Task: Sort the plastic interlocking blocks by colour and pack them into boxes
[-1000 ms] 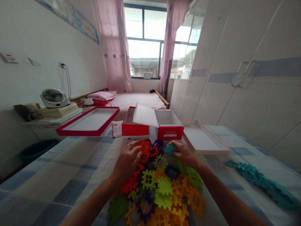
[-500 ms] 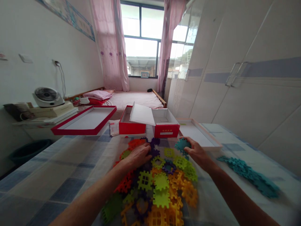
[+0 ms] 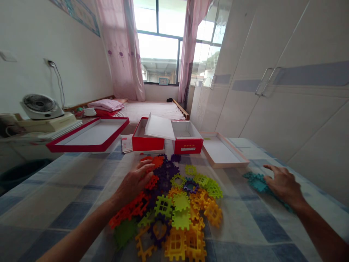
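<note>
My left hand (image 3: 137,178) lies over the red-orange interlocking plastic pieces (image 3: 133,207) on the left of the pile, fingers stretched out and partly hiding them. Dark purple pieces (image 3: 165,174) are just right of its fingertips. Well off to the right, my right hand (image 3: 285,183) is open, with thumb and index finger apart, above a row of teal pieces (image 3: 257,182). The hand covers part of that row. Between my hands are lime green pieces (image 3: 181,211), some with window shapes, and yellow-orange pieces (image 3: 185,242) nearest me.
Behind the pile stand a red box (image 3: 188,145) and another red box (image 3: 148,143) with a white panel (image 3: 159,127) across them. A red-rimmed lid (image 3: 87,134) lies left, a pale shallow tray (image 3: 225,153) right. A checked cloth (image 3: 81,189) covers the table.
My right hand has carried a teal piece from behind the pile to the teal row and opened there. My left hand has shifted left from the purple pieces onto the red-orange ones.
</note>
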Demonstrator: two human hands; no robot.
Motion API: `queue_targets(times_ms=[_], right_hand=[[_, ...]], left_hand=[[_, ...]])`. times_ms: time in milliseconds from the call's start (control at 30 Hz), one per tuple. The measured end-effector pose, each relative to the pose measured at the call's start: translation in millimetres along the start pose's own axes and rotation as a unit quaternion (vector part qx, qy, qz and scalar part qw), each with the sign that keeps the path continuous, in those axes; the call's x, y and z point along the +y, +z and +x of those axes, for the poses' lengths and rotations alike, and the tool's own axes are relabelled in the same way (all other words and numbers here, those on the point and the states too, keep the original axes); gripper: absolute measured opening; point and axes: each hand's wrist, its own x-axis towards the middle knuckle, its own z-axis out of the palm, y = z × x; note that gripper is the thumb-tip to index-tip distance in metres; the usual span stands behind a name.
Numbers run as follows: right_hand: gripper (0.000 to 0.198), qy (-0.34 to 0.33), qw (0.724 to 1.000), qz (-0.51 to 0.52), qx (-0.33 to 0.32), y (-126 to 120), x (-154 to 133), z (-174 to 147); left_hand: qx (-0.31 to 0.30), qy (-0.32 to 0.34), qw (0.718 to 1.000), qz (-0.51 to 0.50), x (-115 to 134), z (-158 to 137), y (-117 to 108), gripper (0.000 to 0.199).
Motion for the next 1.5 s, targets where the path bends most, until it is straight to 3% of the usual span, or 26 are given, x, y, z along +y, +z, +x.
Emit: queue_targets(times_ms=[67,133,267,400,533,667,800,933,1100,1200,1367,1500], right_hand=[[0.041,-0.029,0.999,-0.018,0.001,-2,-31,-9],[0.036,-0.105,0.989,0.071,-0.077,-2,-74,-20],[0.025,-0.25,0.922,0.196,-0.22,17,-158,-40],[0.017,-0.328,0.897,0.086,-0.282,43,-201,-44],[0.008,-0.333,0.89,0.035,-0.309,56,-212,-43],[0.005,-0.336,0.884,0.032,-0.323,54,-217,-45],[0.011,-0.332,0.882,0.082,-0.324,44,-221,-43],[0.022,-0.309,0.889,0.183,-0.284,49,-235,-33],[0.032,-0.253,0.913,0.139,-0.289,73,-271,-26],[0.031,-0.249,0.907,0.139,-0.309,78,-284,-27],[0.032,-0.3,0.867,0.171,-0.36,66,-276,-24],[0.031,-0.287,0.893,0.107,-0.331,70,-273,-14]], left_hand=[[0.033,-0.055,0.997,0.031,-11,-11,-1,0.041],[0.054,-0.117,0.99,0.062,-21,-21,1,0.049],[0.041,-0.196,0.979,0.037,-23,-27,7,0.055],[0.033,-0.185,0.982,-0.002,-16,-23,8,0.052],[0.041,-0.196,0.98,-0.014,-21,-22,7,0.052],[0.049,-0.193,0.98,-0.016,-25,-23,8,0.051],[0.047,-0.203,0.977,-0.042,-21,-21,8,0.05],[0.038,-0.21,0.974,-0.072,-18,-21,7,0.046],[0.03,-0.198,0.978,-0.065,-20,-23,9,0.046],[0.031,-0.193,0.979,-0.057,-20,-23,9,0.045],[0.03,-0.186,0.981,-0.051,-19,-23,10,0.043],[0.026,-0.18,0.982,-0.044,-18,-23,10,0.041]])
